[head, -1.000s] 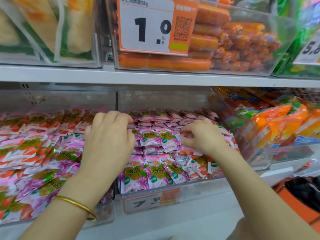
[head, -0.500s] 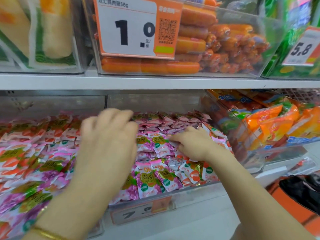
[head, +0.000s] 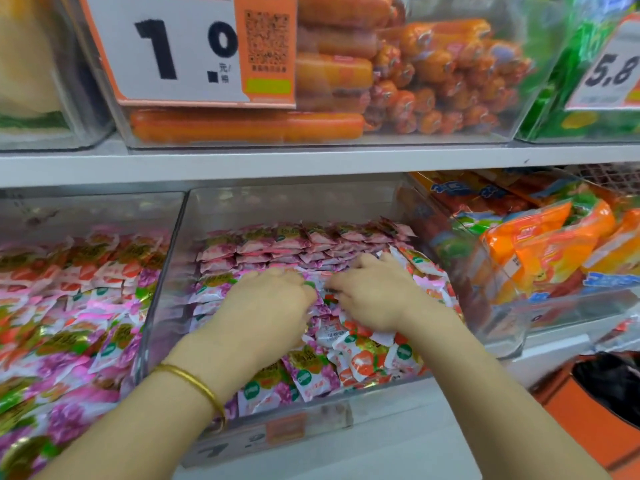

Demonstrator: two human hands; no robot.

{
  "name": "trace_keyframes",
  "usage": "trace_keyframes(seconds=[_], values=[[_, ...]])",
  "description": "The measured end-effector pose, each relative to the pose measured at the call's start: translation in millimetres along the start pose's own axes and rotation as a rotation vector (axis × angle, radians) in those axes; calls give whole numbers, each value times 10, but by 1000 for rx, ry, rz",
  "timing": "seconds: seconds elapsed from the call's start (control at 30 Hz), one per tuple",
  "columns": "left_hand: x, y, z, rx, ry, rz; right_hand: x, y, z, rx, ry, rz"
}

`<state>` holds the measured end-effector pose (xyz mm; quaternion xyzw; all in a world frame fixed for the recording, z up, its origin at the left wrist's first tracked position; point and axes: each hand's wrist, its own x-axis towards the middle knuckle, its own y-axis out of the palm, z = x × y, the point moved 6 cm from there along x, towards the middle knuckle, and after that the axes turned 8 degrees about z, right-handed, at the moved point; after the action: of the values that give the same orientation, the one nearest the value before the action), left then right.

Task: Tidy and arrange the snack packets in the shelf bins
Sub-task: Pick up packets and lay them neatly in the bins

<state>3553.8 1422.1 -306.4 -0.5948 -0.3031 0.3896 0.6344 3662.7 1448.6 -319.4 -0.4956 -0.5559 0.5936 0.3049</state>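
Left hand (head: pixel 266 306): palm down on the pile in the middle bin. Knuckles are raised and the fingers curl down among the packets. Whether they pinch a packet cannot be told.
Right hand (head: pixel 375 299): just beside the left hand, palm down, fingers loosely extended and resting on the packets, holding nothing.
Small pink and purple foil snack packets (head: pixel 311 244): fill the bin under and around both hands. Neat rows lie beyond the fingertips, and a loose heap lies nearer the wrists.
White packets with orange print (head: pixel 367 358): mixed into the heap below the right wrist.
Clear plastic shelf bin (head: pixel 166 278): encloses both hands. Its side wall stands left of the left hand.
Neighbouring clear bin (head: pixel 104 209): left of the left hand, holding similar packets in disorder.
Thin gold bangle (head: pixel 194 382): on the left wrist.
Orange and white price card marked 1.0 (head: pixel 187 53): above the hands, on the upper bin.
Orange sausage sticks (head: pixel 346 81): stacked in that upper bin.
Orange snack bags (head: pixel 540 244): in the bin right of the right hand.
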Motion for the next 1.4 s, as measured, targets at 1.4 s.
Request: trace_keyframes(seconds=[1.4], values=[[-387,-162,348,-1244,-346,-435,-480,-116,-157,218,238,-146]])
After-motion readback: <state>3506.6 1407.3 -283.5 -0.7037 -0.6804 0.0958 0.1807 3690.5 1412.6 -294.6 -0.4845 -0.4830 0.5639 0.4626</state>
